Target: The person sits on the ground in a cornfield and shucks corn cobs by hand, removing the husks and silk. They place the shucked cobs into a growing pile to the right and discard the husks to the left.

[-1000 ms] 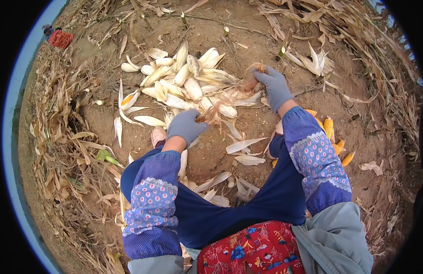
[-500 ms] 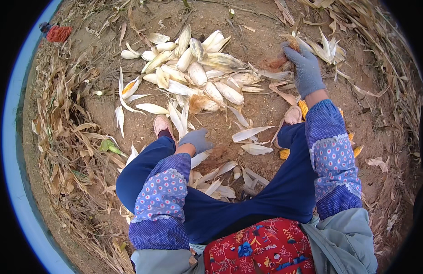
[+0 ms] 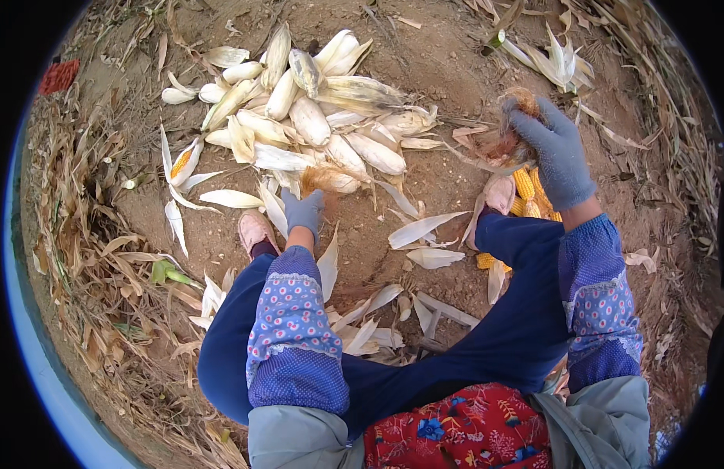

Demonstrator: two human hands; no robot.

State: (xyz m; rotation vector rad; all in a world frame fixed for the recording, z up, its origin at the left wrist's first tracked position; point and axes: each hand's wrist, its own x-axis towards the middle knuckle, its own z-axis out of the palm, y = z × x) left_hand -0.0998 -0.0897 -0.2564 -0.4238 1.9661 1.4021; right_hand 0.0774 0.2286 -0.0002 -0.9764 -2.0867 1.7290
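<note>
My left hand (image 3: 303, 213), in a grey glove, reaches to the near edge of a heap of husked corn ears (image 3: 307, 121). Its fingers are apart, beside pale loose husks (image 3: 274, 209) and an ear with a brown silk tuft (image 3: 331, 180). My right hand (image 3: 556, 148), gloved alike, is raised near my right shoe, its fingers curled round brown corn silk (image 3: 499, 147). More silk sticks out above the fingers. Partly behind that hand and my right leg lie bare yellow corn cobs (image 3: 526, 187).
Torn husks (image 3: 421, 230) lie on the soil between my legs. A partly peeled ear (image 3: 184, 162) is left of the heap, an opened husk (image 3: 561, 62) at the far right. Dry stalks and leaves (image 3: 88, 266) line the left side. Something red (image 3: 59, 76) is at the far left.
My left hand has moved forward and left to the heap's near edge. My right hand has come back nearer and slightly right, with the silk. The view has shifted a little.
</note>
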